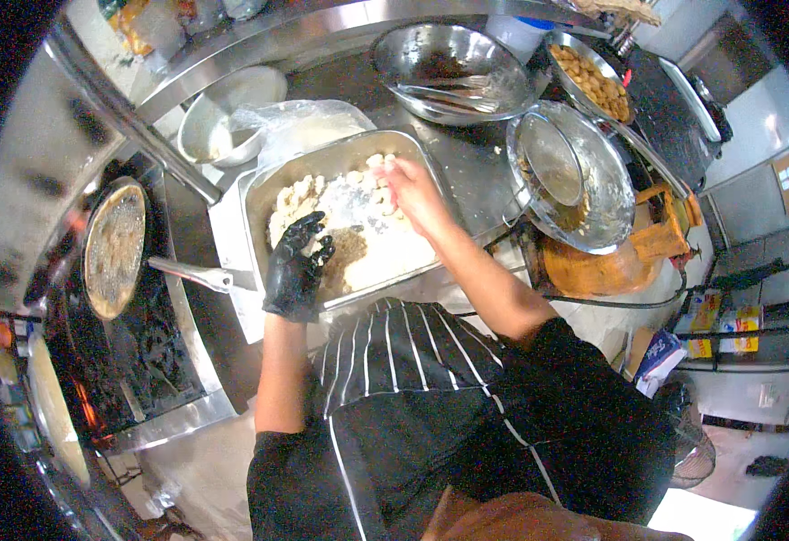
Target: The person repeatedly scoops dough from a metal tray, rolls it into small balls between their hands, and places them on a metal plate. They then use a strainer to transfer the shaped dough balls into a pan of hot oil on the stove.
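A rectangular metal tray lies in front of me, holding white flour and pale, flour-coated lumps. My left hand, in a black glove, is at the tray's near left side. Its fingers are bent but apart, dusted with crumbs, and nothing shows between them. Over the far right part of the tray is my bare right hand. Its fingertips are drawn together at a small pale floured lump. The palm side of this hand is hidden.
Left, a pan of bubbling oil sits on the stove, its handle reaching toward the tray. Behind are a white bowl, a plastic bag and a steel bowl. Right stand a sieve over a bowl and browned pieces.
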`<action>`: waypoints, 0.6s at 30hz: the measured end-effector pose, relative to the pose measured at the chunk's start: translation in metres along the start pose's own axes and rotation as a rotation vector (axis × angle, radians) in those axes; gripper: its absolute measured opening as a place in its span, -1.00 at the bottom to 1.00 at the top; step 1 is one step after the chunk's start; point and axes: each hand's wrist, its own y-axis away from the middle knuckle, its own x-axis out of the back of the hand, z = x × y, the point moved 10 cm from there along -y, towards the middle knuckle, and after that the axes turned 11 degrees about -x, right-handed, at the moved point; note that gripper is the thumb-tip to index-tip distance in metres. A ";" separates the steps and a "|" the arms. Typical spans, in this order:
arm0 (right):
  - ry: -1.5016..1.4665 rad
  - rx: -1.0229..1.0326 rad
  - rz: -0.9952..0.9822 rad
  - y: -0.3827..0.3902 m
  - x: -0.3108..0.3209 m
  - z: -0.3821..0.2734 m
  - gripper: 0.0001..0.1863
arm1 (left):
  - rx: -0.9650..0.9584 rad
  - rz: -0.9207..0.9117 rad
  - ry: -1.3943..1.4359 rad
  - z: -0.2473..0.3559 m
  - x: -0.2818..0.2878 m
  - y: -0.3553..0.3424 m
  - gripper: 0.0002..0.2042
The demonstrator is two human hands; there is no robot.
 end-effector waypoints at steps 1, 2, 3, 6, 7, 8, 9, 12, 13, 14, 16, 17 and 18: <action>0.285 0.124 0.042 -0.012 0.003 -0.015 -0.72 | 0.037 0.010 0.027 -0.004 0.001 -0.001 -0.70; 0.572 0.244 0.082 -0.021 -0.004 -0.031 -0.72 | 0.072 0.024 0.054 -0.007 0.002 -0.001 -0.71; 0.861 0.362 0.121 -0.022 -0.012 -0.039 -0.69 | 0.106 0.039 0.080 -0.009 0.002 0.000 -0.72; 1.035 0.334 0.411 0.003 -0.016 -0.058 -0.64 | 0.017 -0.063 0.037 -0.001 -0.007 0.001 -0.63; 0.933 0.421 0.357 0.009 -0.023 -0.063 -0.64 | -0.018 -0.090 0.007 0.001 -0.011 0.000 -0.59; 0.831 0.503 0.297 0.017 -0.024 -0.067 -0.65 | -0.018 -0.083 -0.044 0.004 -0.016 -0.001 -0.55; 0.723 0.579 0.228 0.026 -0.028 -0.067 -0.65 | -0.125 -0.140 -0.212 0.011 -0.020 -0.002 -0.53; 0.225 0.028 -0.297 0.029 -0.058 -0.003 -0.69 | -0.266 -0.253 -0.502 0.029 -0.049 -0.004 -0.49; 0.077 -0.252 -0.415 0.045 -0.067 0.017 -0.70 | -0.274 -0.300 -0.636 0.039 -0.068 0.000 -0.49; -0.168 -0.380 -0.500 0.056 -0.076 0.024 -0.70 | -0.114 -0.267 -0.436 0.034 -0.073 0.006 -0.47; -0.237 -0.336 -0.542 0.053 -0.081 0.039 -0.74 | -0.509 -0.487 -1.085 0.040 -0.077 0.000 -0.39; -0.275 -0.314 -0.552 0.053 -0.081 0.040 -0.75 | -0.629 -0.511 -1.261 0.046 -0.084 0.004 -0.38; -0.265 -0.303 -0.508 0.051 -0.074 0.044 -0.79 | -0.577 -0.477 -1.257 0.048 -0.078 0.002 -0.39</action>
